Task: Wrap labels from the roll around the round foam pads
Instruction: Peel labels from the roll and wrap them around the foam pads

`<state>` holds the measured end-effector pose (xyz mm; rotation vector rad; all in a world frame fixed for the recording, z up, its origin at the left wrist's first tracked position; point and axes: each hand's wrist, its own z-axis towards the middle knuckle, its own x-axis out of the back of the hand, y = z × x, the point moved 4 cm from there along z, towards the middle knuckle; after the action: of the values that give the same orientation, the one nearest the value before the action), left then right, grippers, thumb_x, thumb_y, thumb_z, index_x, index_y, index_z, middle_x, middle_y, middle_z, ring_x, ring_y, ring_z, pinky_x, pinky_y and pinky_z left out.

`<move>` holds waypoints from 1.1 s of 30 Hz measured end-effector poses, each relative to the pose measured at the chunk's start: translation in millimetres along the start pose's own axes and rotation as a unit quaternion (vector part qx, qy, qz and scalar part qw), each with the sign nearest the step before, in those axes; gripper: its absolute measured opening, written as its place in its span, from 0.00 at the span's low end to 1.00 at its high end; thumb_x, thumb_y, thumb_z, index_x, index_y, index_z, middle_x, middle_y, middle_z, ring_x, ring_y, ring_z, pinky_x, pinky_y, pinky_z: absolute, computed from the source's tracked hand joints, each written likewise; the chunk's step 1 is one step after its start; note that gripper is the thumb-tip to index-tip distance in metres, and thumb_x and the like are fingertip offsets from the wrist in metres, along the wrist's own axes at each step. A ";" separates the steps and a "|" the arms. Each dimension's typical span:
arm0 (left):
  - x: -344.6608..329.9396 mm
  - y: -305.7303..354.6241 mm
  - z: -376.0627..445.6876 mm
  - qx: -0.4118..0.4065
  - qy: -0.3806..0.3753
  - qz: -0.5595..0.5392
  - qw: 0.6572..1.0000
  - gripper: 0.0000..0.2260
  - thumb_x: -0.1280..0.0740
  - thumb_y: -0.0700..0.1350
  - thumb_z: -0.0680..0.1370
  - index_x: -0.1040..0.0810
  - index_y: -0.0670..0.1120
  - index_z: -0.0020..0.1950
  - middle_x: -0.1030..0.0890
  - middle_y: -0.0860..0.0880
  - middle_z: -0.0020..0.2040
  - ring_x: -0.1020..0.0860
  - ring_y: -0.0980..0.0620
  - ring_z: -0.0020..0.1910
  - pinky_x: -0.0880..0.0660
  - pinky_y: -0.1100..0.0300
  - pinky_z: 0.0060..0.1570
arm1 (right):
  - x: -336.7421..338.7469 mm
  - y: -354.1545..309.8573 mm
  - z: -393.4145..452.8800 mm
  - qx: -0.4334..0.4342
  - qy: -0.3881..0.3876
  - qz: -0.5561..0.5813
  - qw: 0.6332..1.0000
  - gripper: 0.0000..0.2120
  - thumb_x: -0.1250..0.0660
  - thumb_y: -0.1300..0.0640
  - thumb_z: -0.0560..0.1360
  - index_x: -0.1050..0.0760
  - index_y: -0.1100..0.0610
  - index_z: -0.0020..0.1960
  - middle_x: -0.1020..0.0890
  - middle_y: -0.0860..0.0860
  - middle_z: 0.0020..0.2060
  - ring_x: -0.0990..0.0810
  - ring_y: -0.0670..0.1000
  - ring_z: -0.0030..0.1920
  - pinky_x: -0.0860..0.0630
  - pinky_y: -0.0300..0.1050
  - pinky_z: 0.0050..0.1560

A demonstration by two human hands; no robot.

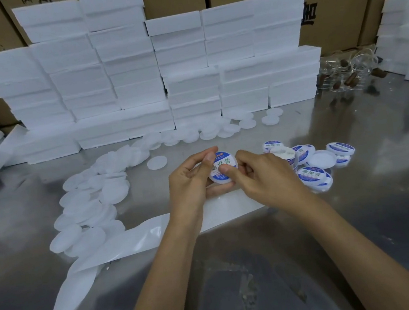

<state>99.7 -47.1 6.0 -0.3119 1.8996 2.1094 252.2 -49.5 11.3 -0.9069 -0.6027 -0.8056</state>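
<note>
A round white foam pad (221,175) with a blue-edged label on it is held above the steel table at centre. My left hand (191,182) grips its left side, thumb on the label face. My right hand (260,173) pinches the pad's right edge, thumb pressing the label. Just right of my hands stands the label roll (284,155), partly hidden. Labelled pads (311,175) lie in a heap to the right. Bare foam pads (90,202) are spread over the left of the table. Empty white backing strip (121,244) trails under my forearms toward the lower left.
White foam blocks (138,85) are stacked in a wall across the back of the steel table (361,225), with cardboard cartons (335,10) behind. More bare pads (220,128) lie along the blocks' foot. Clear bags with brown pieces (348,72) sit at the back right.
</note>
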 end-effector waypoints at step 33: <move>73.2 -10.8 34.9 0.002 0.232 0.390 0.891 0.12 0.39 0.37 0.80 0.19 0.47 0.58 0.18 0.48 0.57 0.20 0.46 0.55 0.26 0.57 0.55 | 44.0 47.0 0.8 -0.147 0.224 -0.081 0.960 0.15 0.39 0.52 0.81 0.29 0.58 0.38 0.23 0.54 0.35 0.28 0.57 0.42 0.33 0.50 0.38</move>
<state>36.0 -6.6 -25.5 -0.0344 2.6319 2.7031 315.4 -46.7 23.6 -0.9099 -0.1598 -1.2296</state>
